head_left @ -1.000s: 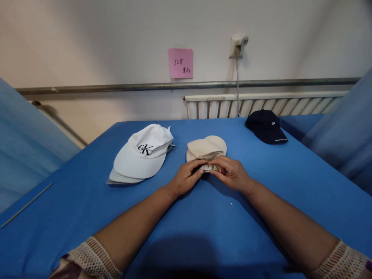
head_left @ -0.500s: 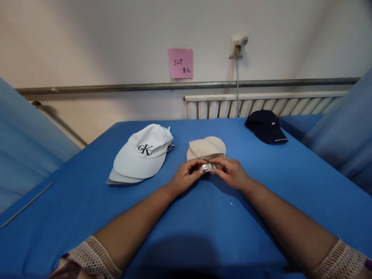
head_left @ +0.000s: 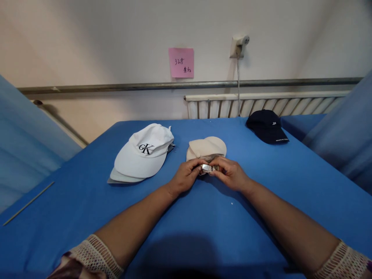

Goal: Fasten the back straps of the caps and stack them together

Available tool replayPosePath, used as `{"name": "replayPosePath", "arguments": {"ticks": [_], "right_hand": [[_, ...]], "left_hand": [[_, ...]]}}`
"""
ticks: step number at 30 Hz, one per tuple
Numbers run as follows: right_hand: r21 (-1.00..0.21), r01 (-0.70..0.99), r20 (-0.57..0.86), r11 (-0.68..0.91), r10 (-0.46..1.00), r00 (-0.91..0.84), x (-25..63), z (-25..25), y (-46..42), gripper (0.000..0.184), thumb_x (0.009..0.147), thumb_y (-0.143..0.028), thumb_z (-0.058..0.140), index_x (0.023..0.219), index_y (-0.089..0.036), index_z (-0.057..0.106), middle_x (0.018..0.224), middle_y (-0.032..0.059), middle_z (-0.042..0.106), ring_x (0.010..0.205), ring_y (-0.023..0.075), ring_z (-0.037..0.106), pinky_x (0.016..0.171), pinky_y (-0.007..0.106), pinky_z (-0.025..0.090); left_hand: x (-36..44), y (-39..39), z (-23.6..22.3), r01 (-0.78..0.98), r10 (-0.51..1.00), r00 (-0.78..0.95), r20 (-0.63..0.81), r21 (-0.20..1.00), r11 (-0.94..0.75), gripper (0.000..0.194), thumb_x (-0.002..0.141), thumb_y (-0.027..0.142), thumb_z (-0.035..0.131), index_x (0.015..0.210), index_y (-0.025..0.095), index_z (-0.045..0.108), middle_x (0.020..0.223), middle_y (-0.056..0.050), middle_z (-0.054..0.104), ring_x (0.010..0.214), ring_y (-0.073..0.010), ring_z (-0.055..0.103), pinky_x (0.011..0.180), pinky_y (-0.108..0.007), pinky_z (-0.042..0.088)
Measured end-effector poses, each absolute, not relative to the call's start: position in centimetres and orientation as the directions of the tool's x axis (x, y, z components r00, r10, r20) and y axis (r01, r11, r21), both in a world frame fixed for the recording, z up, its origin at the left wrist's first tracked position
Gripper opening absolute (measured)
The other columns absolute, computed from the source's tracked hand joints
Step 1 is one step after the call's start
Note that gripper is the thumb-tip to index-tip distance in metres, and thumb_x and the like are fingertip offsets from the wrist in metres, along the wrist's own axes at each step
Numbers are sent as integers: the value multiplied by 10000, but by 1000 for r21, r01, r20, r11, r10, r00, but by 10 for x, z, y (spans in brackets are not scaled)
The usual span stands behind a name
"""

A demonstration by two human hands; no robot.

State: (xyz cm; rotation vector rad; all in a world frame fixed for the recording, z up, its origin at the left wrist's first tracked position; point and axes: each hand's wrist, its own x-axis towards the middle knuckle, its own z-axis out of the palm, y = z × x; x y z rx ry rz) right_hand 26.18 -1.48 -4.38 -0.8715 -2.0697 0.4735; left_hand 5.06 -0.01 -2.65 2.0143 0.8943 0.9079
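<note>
Blue cloth-covered table [head_left: 180, 217] across the lower frame, as I see it. Since the earlier frame, the small silvery metal buckle [head_left: 206, 167] has turned face-up. At centre, my left hand [head_left: 186, 176] and right hand [head_left: 231, 173] pinch it closely from either side, below the beige fabric cap [head_left: 207, 148].

Both forearms angle inward – left hand [head_left: 187, 176] and right hand [head_left: 231, 173] pinching, 2 thumbs low.
</note>
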Motion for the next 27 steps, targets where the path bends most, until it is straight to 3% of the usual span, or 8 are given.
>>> {"name": "replayPosePath", "arguments": {"ticks": [12,18,27], "right_hand": [[-610,456,523,648,762,-383,263,-44,-15,184,844,-301,640,996,-202,604,753,1,563,567,111,485,546,250,391],[-615,513,450,598,801,-395,264,-41,-17,294,779,-312,703,995,-205,536,689,-25,558,568,123,510,548,248,394],[-574,553,468,604,796,-385,261,-41,-18,160,811,-244,634,937,-209,541,713,-20,555,586,118,498,554,241,366]], "left_hand": [[48,-5,-26,357,786,513,345,747,-561,285,873,259,555,1134,166,625,1082,-81,692,961,-198,638,903,-340,482],[48,-4,-27,365,791,502,350,743,-561,271,880,282,551,1109,169,642,1074,-87,699,967,-206,643,905,-351,487],[48,-5,-27,352,760,542,360,724,-593,259,861,265,568,1090,171,646,1051,-86,696,944,-207,639,888,-350,486]]}}
